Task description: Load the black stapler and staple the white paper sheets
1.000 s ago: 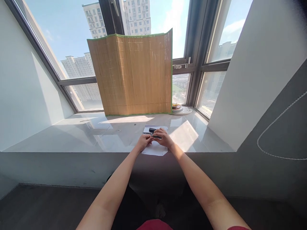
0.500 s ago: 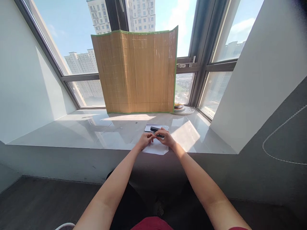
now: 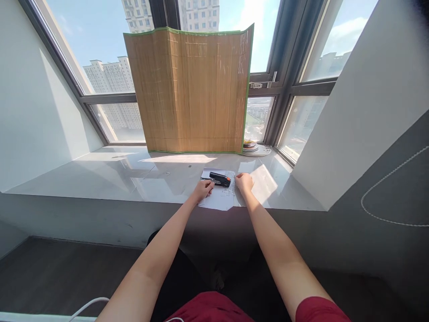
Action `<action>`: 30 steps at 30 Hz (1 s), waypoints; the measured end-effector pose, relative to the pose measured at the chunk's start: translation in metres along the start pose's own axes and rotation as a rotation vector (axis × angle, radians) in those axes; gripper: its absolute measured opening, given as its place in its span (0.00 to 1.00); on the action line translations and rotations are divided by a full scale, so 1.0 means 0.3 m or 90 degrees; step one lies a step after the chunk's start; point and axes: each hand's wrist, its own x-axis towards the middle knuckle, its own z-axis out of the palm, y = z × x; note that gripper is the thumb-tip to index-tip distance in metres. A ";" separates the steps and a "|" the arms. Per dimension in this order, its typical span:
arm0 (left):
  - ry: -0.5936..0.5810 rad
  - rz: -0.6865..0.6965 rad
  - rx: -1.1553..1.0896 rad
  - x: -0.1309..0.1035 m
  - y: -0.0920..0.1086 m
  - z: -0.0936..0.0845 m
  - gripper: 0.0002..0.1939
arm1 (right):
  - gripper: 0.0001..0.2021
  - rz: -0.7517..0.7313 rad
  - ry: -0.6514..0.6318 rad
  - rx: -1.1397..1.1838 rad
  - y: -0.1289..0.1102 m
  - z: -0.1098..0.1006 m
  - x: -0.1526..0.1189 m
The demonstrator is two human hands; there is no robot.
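A black stapler (image 3: 220, 180) with an orange-red patch at its right end lies on white sheets of paper (image 3: 217, 202), which carry some printed or drawn lines. My left hand (image 3: 203, 190) is closed, thumb and fingers pressed together, just below the stapler's left end. Anything in those fingers is too small to make out. Beside the right edge of the paper rests my right hand (image 3: 244, 182), its fingers curled into a pinch. Its fingertips are partly hidden, so I cannot tell what they hold. A thin dark strip sticks out to the left of the stapler, above my left hand.
Paper and stapler lie near the front edge of a glossy white windowsill (image 3: 110, 179). Behind them a bamboo mat (image 3: 204, 94) stands against the window. Stacked plates (image 3: 256, 150) sit at its right foot. A few tiny bits (image 3: 190, 166) lie on the sill.
My hands, which met over the stapler's lower side, have moved apart. The right hand has gone right to the paper's edge, uncovering the stapler. The view has tilted slightly downward.
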 end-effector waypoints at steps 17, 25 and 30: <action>0.029 -0.078 0.535 -0.009 0.100 0.088 0.15 | 0.21 -0.020 -0.073 -0.147 0.006 -0.067 0.121; 0.057 -0.061 0.532 0.060 0.091 0.089 0.13 | 0.11 -0.111 -0.077 -0.173 -0.005 -0.057 0.084; 0.185 -0.067 0.502 0.167 0.059 -0.127 0.21 | 0.05 -0.116 -0.048 -0.105 0.034 -0.033 0.112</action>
